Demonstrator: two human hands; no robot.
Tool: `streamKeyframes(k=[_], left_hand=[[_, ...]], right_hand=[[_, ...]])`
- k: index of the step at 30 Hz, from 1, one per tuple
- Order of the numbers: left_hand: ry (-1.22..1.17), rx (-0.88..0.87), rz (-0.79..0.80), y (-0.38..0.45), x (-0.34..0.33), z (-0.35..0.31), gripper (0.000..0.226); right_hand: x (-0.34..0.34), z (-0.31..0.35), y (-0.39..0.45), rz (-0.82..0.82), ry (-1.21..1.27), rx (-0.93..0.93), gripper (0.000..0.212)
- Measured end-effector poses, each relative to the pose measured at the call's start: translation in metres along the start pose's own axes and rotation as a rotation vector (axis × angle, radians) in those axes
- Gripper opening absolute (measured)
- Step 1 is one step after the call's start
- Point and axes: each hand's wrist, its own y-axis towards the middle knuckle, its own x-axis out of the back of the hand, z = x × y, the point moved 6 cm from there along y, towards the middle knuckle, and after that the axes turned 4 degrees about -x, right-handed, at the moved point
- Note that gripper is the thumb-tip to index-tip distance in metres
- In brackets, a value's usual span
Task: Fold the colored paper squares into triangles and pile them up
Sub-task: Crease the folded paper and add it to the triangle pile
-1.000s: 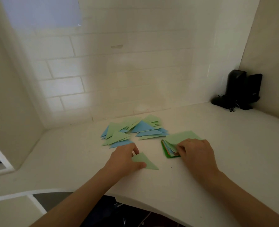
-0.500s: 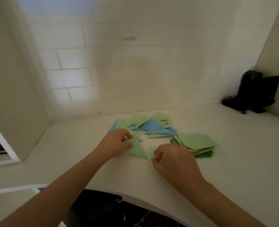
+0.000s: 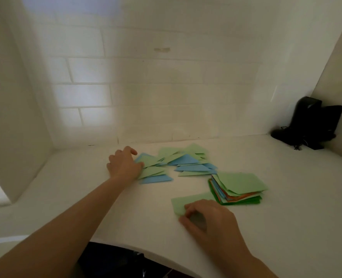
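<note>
Left hand (image 3: 124, 165) at left edge of heap of folded triangles (image 3: 172, 164), fingers loosely curled, touching green triangle; grip unclear. Right hand (image 3: 208, 217) near-left of stack of paper squares (image 3: 238, 187), curled fingertips pinching light green sheet (image 3: 188, 202) flat on white desk (image 3: 286, 217). Heap just behind-left of stack. Black device (image 3: 314, 123) far behind-right of stack, in corner.
</note>
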Motion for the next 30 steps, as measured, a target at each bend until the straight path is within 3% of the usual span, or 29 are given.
streamKeyframes(k=[2, 4, 6, 9, 11, 24, 30], left_hand=[[-0.121, -0.103, -0.109, -0.008, 0.008, -0.010, 0.035], [-0.334, -0.364, -0.166, -0.030, 0.019, -0.034, 0.025], [-0.474, -0.611, -0.003, -0.067, 0.023, -0.061, 0.017], [-0.396, -0.824, 0.377, -0.122, 0.012, -0.080, 0.009], [-0.323, -0.853, 0.446, -0.136, 0.004, -0.075, 0.014], [-0.337, -0.818, 0.359, -0.138, -0.001, -0.069, 0.018], [-0.375, -0.700, 0.355, -0.134, -0.006, -0.069, 0.010]], right_hand=[[0.001, 0.000, 0.000, 0.001, 0.003, -0.005, 0.025], [0.001, 0.000, 0.000, 0.014, 0.001, -0.004, 0.025], [0.002, 0.000, -0.001, 0.026, 0.011, 0.014, 0.025], [0.004, -0.004, -0.003, 0.046, 0.059, 0.021, 0.025], [0.005, -0.004, -0.003, 0.040, 0.071, 0.030, 0.024], [0.004, 0.001, 0.001, -0.079, 0.021, 0.049, 0.018], [-0.003, -0.017, 0.011, 0.064, 0.159, -0.206, 0.029]])
